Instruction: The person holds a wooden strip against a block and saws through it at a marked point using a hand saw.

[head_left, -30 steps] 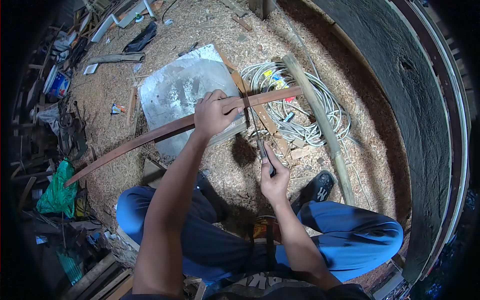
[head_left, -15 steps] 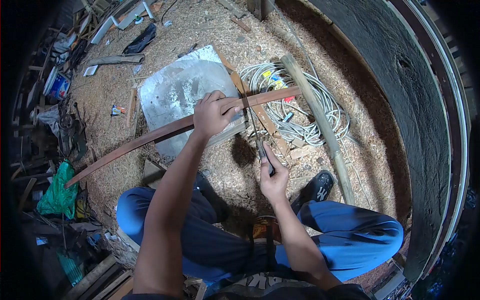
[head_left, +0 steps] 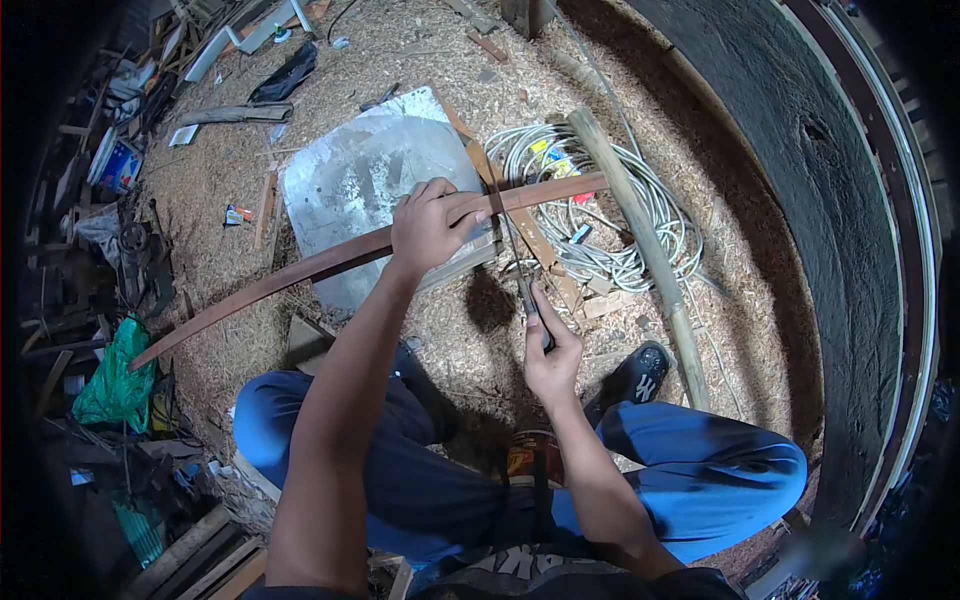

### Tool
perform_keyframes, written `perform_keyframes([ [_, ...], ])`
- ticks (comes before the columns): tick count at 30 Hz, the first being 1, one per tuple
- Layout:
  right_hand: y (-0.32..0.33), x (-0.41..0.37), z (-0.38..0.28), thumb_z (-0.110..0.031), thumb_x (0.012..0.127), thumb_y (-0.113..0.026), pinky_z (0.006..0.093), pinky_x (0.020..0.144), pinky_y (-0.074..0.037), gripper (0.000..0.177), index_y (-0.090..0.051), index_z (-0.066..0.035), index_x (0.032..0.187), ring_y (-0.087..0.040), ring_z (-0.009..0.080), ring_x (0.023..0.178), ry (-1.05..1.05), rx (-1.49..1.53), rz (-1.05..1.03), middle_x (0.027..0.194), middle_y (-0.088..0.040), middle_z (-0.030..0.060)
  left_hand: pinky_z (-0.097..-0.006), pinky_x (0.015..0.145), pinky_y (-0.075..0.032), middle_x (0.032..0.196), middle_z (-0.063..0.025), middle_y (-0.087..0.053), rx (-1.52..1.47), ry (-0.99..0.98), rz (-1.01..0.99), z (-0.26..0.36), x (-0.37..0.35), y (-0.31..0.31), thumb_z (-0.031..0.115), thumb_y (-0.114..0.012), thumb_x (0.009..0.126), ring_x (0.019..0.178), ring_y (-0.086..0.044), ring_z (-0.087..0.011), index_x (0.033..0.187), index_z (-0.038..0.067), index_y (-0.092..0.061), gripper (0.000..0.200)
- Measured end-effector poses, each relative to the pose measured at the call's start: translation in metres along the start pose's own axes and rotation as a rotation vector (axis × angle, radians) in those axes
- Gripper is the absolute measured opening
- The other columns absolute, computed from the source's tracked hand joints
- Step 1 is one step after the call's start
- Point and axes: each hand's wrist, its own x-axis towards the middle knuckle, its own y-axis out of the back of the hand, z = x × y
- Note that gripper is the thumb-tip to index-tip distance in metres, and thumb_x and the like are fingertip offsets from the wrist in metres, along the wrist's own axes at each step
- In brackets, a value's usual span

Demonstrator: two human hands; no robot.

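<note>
A long reddish-brown wooden strip (head_left: 300, 272) lies slantwise before me, its far right end against a round wooden pole (head_left: 640, 230). My left hand (head_left: 428, 228) is closed around the strip, near the middle of its length. My right hand (head_left: 553, 350) grips the dark handle of what looks like a handsaw (head_left: 513, 238). Its thin blade, seen nearly edge-on, crosses the strip just right of my left hand. How deep the blade sits in the wood cannot be made out. Below the strip is a grey metal sheet (head_left: 340, 170).
Coiled grey cable (head_left: 675, 225) lies under and beside the pole. Wood chips cover the ground. A green plastic bag (head_left: 115, 385) and scrap lie at left; a large dark timber (head_left: 770, 140) curves along the right. A brown can (head_left: 533, 455) stands between my legs.
The view has shifted very slightly. Both hands keep their grips, and the blade still crosses the strip at nearly the same spot.
</note>
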Motion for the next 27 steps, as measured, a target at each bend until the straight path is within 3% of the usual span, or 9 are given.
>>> perform_keyframes([
  [12,0.001,-0.001,-0.003,0.0,0.095,-0.059,0.0242,0.055,-0.044,0.042,-0.064,-0.004,0.137,-0.047,0.0027,0.062,0.015,-0.014,-0.01,0.071,-0.065,0.0076,-0.0406,0.087,-0.049,0.096,0.0003,-0.063,-0.009,0.012,-0.005,0.001,0.0,0.001,0.044,-0.074,0.084,0.097,-0.062,-0.0232,0.105,0.026,-0.079,0.027],
  [14,0.003,-0.002,-0.007,-0.003,0.1,-0.055,0.0228,0.068,-0.046,0.04,-0.059,0.0,0.14,-0.051,0.0042,0.073,-0.036,-0.021,-0.066,0.096,-0.07,0.004,-0.0404,0.087,-0.049,0.096,0.0001,-0.063,-0.005,0.014,0.001,0.002,0.0,0.001,0.043,-0.074,0.084,0.096,-0.062,-0.0233,0.104,0.026,-0.08,0.027],
  [15,0.004,-0.002,-0.007,-0.003,0.1,-0.055,0.0228,0.068,-0.046,0.04,-0.059,0.0,0.14,-0.051,0.0042,0.073,-0.036,-0.02,-0.066,0.096,-0.07,0.004,-0.0404,0.087,-0.049,0.096,0.0001,-0.063,-0.004,0.014,0.001,0.002,0.0,0.001,0.043,-0.074,0.084,0.096,-0.062,-0.0233,0.104,0.026,-0.08,0.027],
  [18,0.003,-0.003,-0.003,-0.003,0.1,-0.055,0.0225,0.066,-0.045,0.041,-0.059,-0.001,0.14,-0.049,0.0041,0.071,-0.105,-0.039,-0.1,0.092,-0.069,0.003,-0.0405,0.087,-0.049,0.095,0.0,-0.064,0.01,0.023,-0.005,0.003,0.0,0.002,0.043,-0.074,0.084,0.096,-0.062,-0.0234,0.104,0.026,-0.08,0.026],
  [20,-0.001,-0.002,-0.001,0.0,0.094,-0.06,0.024,0.056,-0.045,0.043,-0.064,-0.006,0.137,-0.047,0.0031,0.062,-0.009,-0.036,-0.016,0.072,-0.067,0.0088,-0.0408,0.087,-0.049,0.095,-0.0003,-0.063,0.001,0.011,0.007,0.003,0.0,0.002,0.042,-0.075,0.084,0.096,-0.062,-0.0236,0.103,0.025,-0.08,0.026],
  [27,0.001,0.0,-0.006,0.001,0.094,-0.059,0.0238,0.055,-0.043,0.044,-0.064,-0.007,0.137,-0.044,0.0028,0.061,-0.029,-0.024,-0.013,0.063,-0.053,0.0033,-0.0406,0.086,-0.049,0.093,-0.0006,-0.063,0.037,0.009,0.014,0.004,0.0,0.001,0.041,-0.075,0.083,0.096,-0.062,-0.0239,0.101,0.024,-0.08,0.025],
])
